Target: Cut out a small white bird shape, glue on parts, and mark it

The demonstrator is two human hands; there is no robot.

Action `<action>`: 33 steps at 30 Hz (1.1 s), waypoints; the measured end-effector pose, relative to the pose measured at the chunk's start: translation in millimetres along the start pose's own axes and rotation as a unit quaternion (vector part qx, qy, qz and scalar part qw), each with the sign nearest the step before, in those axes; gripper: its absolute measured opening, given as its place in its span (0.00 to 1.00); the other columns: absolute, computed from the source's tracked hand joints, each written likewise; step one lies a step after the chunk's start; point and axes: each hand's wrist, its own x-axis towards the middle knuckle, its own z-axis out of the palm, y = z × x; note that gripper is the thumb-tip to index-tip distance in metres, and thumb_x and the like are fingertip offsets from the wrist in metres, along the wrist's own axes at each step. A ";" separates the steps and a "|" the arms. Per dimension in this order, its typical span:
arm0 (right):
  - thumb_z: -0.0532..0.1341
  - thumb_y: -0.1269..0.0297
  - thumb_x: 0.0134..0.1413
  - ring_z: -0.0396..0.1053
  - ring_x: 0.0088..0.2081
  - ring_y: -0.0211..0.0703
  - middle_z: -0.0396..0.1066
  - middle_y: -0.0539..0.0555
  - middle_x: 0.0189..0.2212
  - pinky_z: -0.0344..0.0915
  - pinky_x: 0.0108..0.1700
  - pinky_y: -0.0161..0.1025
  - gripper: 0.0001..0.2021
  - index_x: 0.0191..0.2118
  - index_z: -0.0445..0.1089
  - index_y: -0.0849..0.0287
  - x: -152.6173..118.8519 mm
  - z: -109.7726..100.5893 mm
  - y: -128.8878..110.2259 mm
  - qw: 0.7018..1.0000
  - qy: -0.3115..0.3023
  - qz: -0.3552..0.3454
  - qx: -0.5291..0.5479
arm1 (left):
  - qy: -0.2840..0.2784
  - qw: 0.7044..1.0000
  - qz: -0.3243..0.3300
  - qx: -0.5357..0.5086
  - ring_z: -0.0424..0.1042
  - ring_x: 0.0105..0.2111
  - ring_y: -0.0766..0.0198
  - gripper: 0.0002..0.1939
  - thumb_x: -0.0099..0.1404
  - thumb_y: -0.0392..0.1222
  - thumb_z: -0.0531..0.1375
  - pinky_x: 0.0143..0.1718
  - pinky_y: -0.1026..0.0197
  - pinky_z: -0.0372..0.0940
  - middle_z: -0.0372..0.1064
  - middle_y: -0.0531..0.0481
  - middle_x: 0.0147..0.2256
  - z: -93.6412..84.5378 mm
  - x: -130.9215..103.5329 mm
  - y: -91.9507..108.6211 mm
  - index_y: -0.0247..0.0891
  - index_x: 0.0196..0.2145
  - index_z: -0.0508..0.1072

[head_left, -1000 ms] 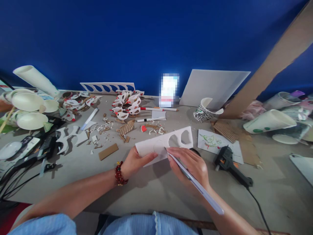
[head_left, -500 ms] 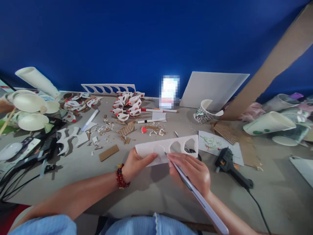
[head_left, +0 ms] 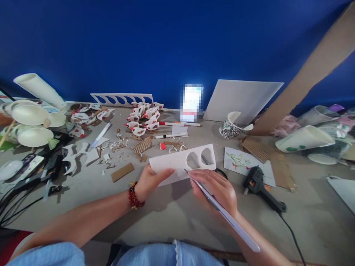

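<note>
My left hand (head_left: 151,179) pinches the left end of a white foam strip (head_left: 163,162), thumb on top and fingers hidden beneath. Two oval holes go through the strip's right half. My right hand (head_left: 217,188) is closed round a slim, pale lilac utility knife (head_left: 230,221). The knife's blade tip points left over the strip's lower part; whether it touches cannot be made out. Scissors lie partly hidden under the strip's right end, one black handle loop (head_left: 222,173) showing.
Painted white bird cut-outs (head_left: 138,130), scraps and markers (head_left: 172,124) lie behind my hands. On the right are a black glue gun (head_left: 257,188), a drawing (head_left: 238,160) and a cut paper cup (head_left: 230,127). A lit phone (head_left: 191,103) leans against the blue wall.
The strip has shifted slightly left, its right end rising a little. The knife tip has moved away from the curved line near the middle, down towards the strip's lower part.
</note>
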 end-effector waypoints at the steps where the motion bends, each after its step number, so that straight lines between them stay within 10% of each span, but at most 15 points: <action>1: 0.60 0.76 0.51 0.77 0.37 0.45 0.78 0.56 0.35 0.74 0.42 0.41 0.12 0.41 0.73 0.56 -0.4 0.4 0.4 1.000 -0.003 0.001 0.000 | 0.001 1.000 -0.005 -0.001 0.75 0.45 0.49 0.21 0.56 0.47 0.66 0.48 0.50 0.70 0.76 0.42 0.45 -0.2 0.0 -0.4 0.32 0.45 0.76; 33: 0.58 0.74 0.56 0.76 0.39 0.44 0.78 0.53 0.37 0.72 0.43 0.40 0.10 0.41 0.71 0.55 -3.1 0.3 6.3 0.998 -0.048 0.030 0.002 | -0.004 1.000 -0.006 0.023 0.74 0.45 0.49 0.19 0.56 0.45 0.65 0.49 0.49 0.69 0.76 0.42 0.44 1.7 0.6 5.4 0.32 0.43 0.76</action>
